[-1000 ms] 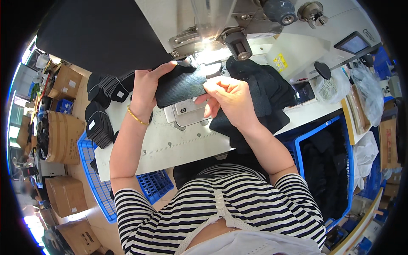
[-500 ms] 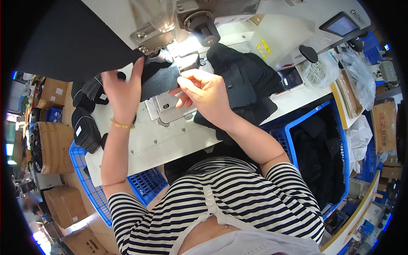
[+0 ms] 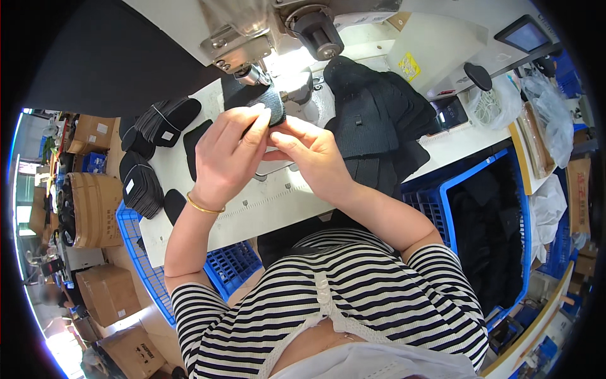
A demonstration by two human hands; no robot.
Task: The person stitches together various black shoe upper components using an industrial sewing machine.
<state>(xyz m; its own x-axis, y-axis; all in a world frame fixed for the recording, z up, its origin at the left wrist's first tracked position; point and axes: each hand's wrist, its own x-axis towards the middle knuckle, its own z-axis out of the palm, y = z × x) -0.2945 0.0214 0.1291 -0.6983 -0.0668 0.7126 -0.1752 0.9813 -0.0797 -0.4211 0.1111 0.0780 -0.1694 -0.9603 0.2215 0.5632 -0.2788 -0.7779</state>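
Note:
A dark fabric piece [image 3: 273, 105] lies under the head of a sewing machine [image 3: 249, 57], its near edge curled up toward me. My left hand [image 3: 228, 151] pinches that edge between thumb and fingers. Close beside it, my right hand [image 3: 312, 156] is closed at the fabric's right corner, fingertips almost touching the left ones. The exact grip is partly hidden behind the fingers. To the right of the machine's foot, a heap of black fabric pieces [image 3: 372, 120] spreads over the white table [image 3: 252, 218].
Tied bundles of black rounded pieces [image 3: 167, 120] lie at the table's left. A blue crate [image 3: 445, 208] of dark fabric stands at the right, and a blue basket [image 3: 146, 265] at the lower left. A dark panel [image 3: 113, 63] overhangs the upper left.
My left hand has come right and down from beside the machine, closing on the fabric next to my right hand. The fabric's near edge, flat before, is now folded up.

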